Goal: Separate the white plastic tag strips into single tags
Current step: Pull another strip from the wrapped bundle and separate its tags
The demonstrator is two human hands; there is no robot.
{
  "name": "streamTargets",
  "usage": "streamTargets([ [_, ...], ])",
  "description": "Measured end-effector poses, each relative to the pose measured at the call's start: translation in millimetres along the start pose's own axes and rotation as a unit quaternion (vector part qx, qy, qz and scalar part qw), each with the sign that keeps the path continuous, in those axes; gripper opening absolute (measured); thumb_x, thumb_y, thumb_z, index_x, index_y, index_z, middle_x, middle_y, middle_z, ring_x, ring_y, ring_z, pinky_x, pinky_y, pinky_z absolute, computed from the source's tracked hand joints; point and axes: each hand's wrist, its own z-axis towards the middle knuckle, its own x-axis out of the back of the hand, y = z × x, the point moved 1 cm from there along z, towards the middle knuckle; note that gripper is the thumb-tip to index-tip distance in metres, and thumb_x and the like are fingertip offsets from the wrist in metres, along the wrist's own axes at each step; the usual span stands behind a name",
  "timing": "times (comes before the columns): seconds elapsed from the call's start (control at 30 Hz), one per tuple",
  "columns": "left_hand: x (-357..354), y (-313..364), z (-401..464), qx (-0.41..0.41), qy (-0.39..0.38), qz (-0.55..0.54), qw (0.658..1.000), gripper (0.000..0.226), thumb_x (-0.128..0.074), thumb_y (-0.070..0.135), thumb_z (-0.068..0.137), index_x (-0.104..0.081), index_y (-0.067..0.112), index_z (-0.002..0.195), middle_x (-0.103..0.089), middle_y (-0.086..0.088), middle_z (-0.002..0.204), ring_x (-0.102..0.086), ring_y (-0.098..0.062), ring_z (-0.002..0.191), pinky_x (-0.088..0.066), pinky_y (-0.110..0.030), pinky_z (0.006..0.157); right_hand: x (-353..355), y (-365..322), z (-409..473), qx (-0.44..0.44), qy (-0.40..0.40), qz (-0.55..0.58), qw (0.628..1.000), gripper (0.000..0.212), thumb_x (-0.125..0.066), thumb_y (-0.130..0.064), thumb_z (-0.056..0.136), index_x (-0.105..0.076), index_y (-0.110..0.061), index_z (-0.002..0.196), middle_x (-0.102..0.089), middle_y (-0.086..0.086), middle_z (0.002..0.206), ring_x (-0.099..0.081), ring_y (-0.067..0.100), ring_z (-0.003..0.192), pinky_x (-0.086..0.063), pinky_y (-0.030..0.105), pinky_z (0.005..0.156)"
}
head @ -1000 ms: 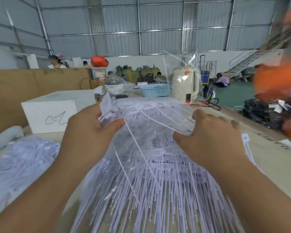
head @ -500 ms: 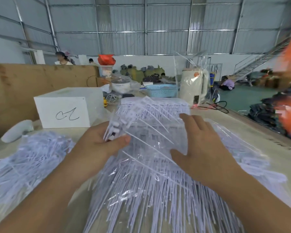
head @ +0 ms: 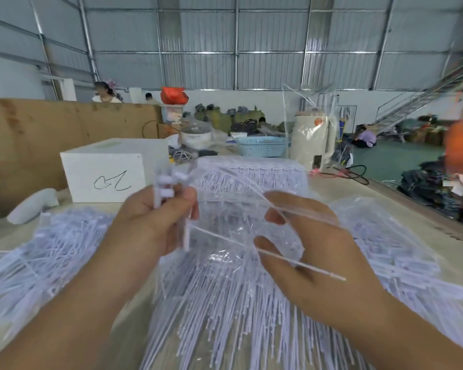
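Your left hand (head: 155, 222) is clenched around a short tag strip (head: 169, 198), held upright above the desk (head: 417, 225), its white heads poking out over your thumb. Your right hand (head: 300, 249) pinches a few thin tag tails (head: 300, 263) (one lies across your palm) that fan out from the strip. Below both hands, heaps of white tags (head: 225, 311) in clear plastic cover the desk. A white box (head: 104, 174) sits behind on the left.
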Motion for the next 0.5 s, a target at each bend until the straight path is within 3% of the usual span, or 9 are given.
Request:
streamTargets([
  [0.1,5,-6,4,0.042,-0.029,0.079,0.996,0.032,-0.069,0.039,0.074,-0.059,0.016,0.056,-0.044,-0.008,0.059,-0.030,-0.011,0.040,-0.024,-0.019,0.045,5,3,-1,-0.060,0.007,0.090,0.994,0.059,-0.047,-0.058,0.088,-0.029,-0.038,0.142,-0.052,-0.020,0.124,-0.047,-0.007,0.118,-0.038,0.006,0.084],
  [0.2,14,-6,5,0.052,-0.052,0.096,0.993,0.034,-0.077,0.035,0.072,-0.056,0.015,0.055,-0.041,-0.013,0.063,-0.028,-0.012,0.043,-0.022,-0.019,0.045,11,11,0,-0.083,0.013,0.141,0.986,0.055,-0.040,-0.064,0.089,-0.033,-0.041,0.139,-0.045,-0.026,0.131,-0.043,-0.005,0.125,-0.035,0.004,0.092],
  [0.3,18,-6,5,0.065,-0.116,0.149,0.980,0.030,-0.065,0.036,0.076,-0.058,0.014,0.056,-0.044,-0.005,0.058,-0.034,-0.009,0.045,-0.027,-0.022,0.046,14,17,2,-0.089,-0.013,0.186,0.978,0.053,-0.040,-0.062,0.088,-0.046,-0.036,0.134,-0.047,-0.027,0.132,-0.042,-0.002,0.129,-0.035,0.013,0.098],
  [0.37,17,-7,4,0.081,-0.176,0.171,0.966,0.030,-0.065,0.030,0.080,-0.061,0.021,0.052,-0.047,0.009,0.052,-0.040,-0.002,0.043,-0.032,-0.012,0.046,14,17,3,-0.063,-0.052,0.179,0.980,0.047,-0.045,-0.061,0.087,-0.052,-0.039,0.128,-0.048,-0.028,0.132,-0.040,-0.002,0.131,-0.031,0.015,0.102],
  [0.43,14,-8,2,0.092,-0.236,0.184,0.950,0.031,-0.070,0.026,0.083,-0.064,0.022,0.053,-0.047,0.011,0.052,-0.041,-0.002,0.047,-0.033,-0.011,0.050,11,17,2,-0.027,-0.117,0.195,0.974,0.044,-0.049,-0.065,0.087,-0.061,-0.040,0.121,-0.050,-0.024,0.134,-0.040,0.003,0.134,-0.032,0.028,0.106],
  [0.5,11,-9,2,0.092,-0.272,0.192,0.938,0.024,-0.078,0.027,0.079,-0.067,0.018,0.060,-0.047,0.004,0.058,-0.041,-0.009,0.057,-0.031,-0.019,0.056,9,20,3,-0.025,-0.210,0.278,0.937,0.055,-0.039,-0.077,0.086,-0.066,-0.041,0.117,-0.056,-0.020,0.134,-0.045,0.007,0.133,-0.032,0.042,0.108],
])
